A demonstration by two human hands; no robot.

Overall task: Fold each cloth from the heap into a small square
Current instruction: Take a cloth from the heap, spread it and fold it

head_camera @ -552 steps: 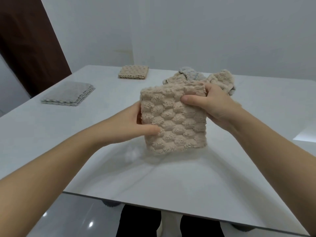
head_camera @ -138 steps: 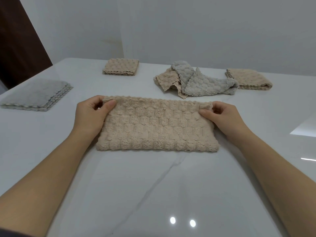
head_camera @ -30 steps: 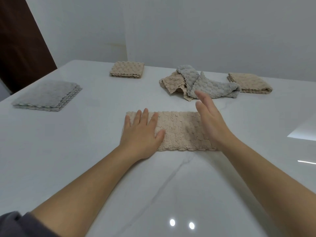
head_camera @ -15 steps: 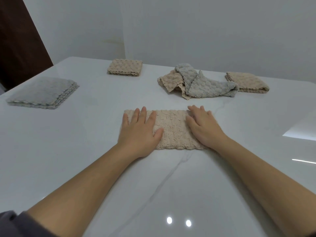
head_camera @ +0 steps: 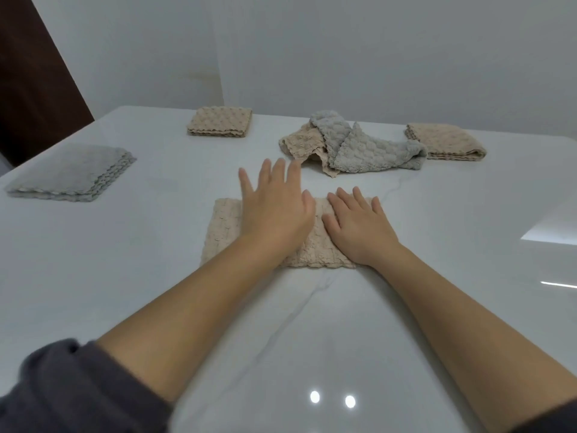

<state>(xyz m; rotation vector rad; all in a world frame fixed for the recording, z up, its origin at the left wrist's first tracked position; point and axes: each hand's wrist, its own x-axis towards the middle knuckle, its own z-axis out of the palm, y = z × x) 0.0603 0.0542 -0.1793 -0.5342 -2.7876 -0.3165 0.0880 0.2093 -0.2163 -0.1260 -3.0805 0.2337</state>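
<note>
We press both flat, spread hands, left hand and right hand, empty, on the beige cloth; beyond it, the heap awaits folding.

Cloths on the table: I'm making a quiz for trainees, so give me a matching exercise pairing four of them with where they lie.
Things:
1. grey folded stack
2. unfolded heap
3. beige cloth under the hands
4. beige folded cloth nearest the dark door

Places:
A. far side, left of the heap
B. near centre, flat on the table
C. left edge of the table
D. far centre, grey piece over beige piece

Pairs: 1-C, 2-D, 3-B, 4-A
</note>
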